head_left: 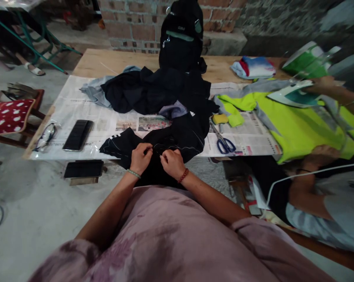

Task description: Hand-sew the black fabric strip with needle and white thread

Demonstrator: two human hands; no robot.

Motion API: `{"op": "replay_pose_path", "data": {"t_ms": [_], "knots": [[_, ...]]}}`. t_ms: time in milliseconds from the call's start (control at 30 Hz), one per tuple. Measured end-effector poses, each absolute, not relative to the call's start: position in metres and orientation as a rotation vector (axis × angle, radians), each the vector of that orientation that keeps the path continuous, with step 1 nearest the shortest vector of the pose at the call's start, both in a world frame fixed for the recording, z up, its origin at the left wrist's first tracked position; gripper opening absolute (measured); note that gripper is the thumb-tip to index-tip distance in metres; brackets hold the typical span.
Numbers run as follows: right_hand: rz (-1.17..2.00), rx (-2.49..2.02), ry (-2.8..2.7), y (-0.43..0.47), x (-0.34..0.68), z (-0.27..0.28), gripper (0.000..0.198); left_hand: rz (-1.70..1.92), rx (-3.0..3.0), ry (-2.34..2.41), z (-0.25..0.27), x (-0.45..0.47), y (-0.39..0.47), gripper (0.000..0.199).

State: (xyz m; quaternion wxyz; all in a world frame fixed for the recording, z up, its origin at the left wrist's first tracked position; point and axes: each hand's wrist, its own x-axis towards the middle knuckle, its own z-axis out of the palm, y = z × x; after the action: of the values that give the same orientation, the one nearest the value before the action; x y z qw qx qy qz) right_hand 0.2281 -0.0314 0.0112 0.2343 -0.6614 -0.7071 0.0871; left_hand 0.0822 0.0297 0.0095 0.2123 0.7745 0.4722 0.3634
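A black garment (183, 133) with thin white stitch lines lies over the table's front edge and hangs toward my lap. My left hand (141, 158) is closed in a pinch on its near edge. A short distance to the right, my right hand (173, 162) is also closed, thumb and fingers pinched at the same cloth. Whether a needle or thread is between the fingertips is too small to tell. White stripes show on a pointed flap left of my left hand. Blue-handled scissors (224, 143) lie to the right of the garment.
Newspaper under clear plastic covers the table (68, 98). A phone (78, 135) lies at left; another phone (83, 169) sits below the edge. Dark clothes (141, 90) and a black backpack (181, 39) are behind. At right, a co-worker's hand holds an iron (294, 94) on a yellow-green garment (300, 129).
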Motion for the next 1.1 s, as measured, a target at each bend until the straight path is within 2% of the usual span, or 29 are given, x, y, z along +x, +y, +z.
{"op": "replay_pose_path", "data": {"t_ms": [100,233,367,467,700,767,867,933,1100], "knots": [[0.255,-1.815,-1.918,-0.031,0.228,0.010,0.013,1.024,2.202,1.293,0.016,0.078,0.023,0.017],[0.249,-1.799,-1.923,-0.031,0.228,0.012,0.013,0.850,2.326,1.400,0.020,0.080,0.016,0.017],[0.241,-1.788,-1.939,-0.030,0.229,0.014,0.013,0.766,2.331,1.442,0.021,0.087,0.015,0.008],[0.228,-1.792,-1.959,-0.031,0.230,0.016,0.014,0.766,2.368,1.403,0.020,0.089,0.017,0.001],[0.194,-1.765,-1.987,-0.030,0.230,0.018,0.014,0.852,2.265,1.556,0.020,0.090,0.019,0.003],[0.200,-1.743,-1.987,-0.029,0.232,0.020,0.015,0.811,2.232,1.495,0.023,0.088,0.020,0.006],[0.213,-1.725,-1.982,-0.026,0.237,0.022,0.015,0.776,2.138,1.464,0.027,0.084,0.023,0.025],[0.219,-1.726,-1.975,-0.023,0.239,0.024,0.014,0.742,2.092,1.485,0.027,0.080,0.027,0.031],[0.267,-1.710,-1.923,-0.015,0.235,0.030,0.013,0.632,1.981,1.433,0.019,0.075,0.035,0.015]]}}
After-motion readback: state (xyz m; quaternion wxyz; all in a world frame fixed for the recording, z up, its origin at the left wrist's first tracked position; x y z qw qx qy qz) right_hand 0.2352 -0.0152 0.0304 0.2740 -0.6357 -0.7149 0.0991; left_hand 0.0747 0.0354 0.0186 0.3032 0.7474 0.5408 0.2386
